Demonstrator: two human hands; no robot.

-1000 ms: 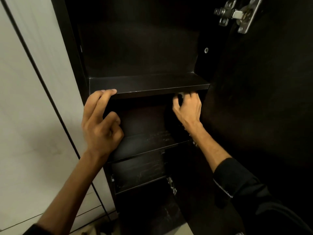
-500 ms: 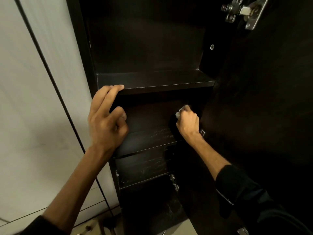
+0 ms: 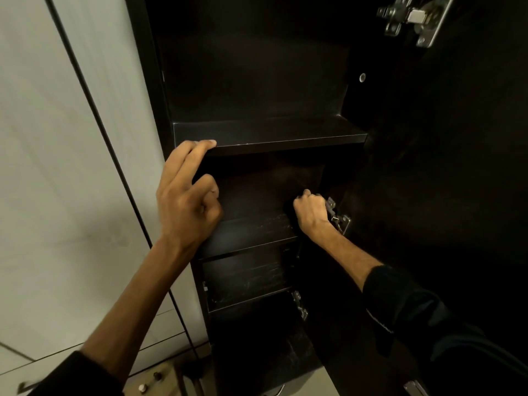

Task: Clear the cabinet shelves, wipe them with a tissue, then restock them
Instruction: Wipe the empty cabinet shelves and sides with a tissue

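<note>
Looking down into a tall, narrow, dark brown wooden cabinet (image 3: 257, 81) with its door swung open to the right. Far left, a pale grey-white panelled wall (image 3: 57, 167) runs alongside the cabinet's left edge. Next comes the left hand (image 3: 185, 195), reaching up on a bare forearm: its two longest fingers (image 3: 200, 145) are straight and hooked over the front left edge of the upper dark shelf (image 3: 271, 132), while the other fingers curl loosely toward the palm and hold nothing. Below that hand, the middle dark shelf (image 3: 251, 232) shows pale scuff streaks on its surface, and a lower dark shelf (image 3: 245, 278) beneath it is streaked the same way.

Toward the right, the right hand (image 3: 311, 212) reaches in from a black sleeve (image 3: 414, 310) and sits over the right end of the middle shelf, against the cabinet's right inner side. Its fingers are curled tight into a fist. The tissue is not plainly visible at this moment, so I cannot tell whether the fist encloses it. Just beside the knuckles, to the right, is a silver metal door hinge (image 3: 340, 218). A second silver hinge (image 3: 411, 18) sits at the top right, on the open dark door (image 3: 457, 167).
</note>
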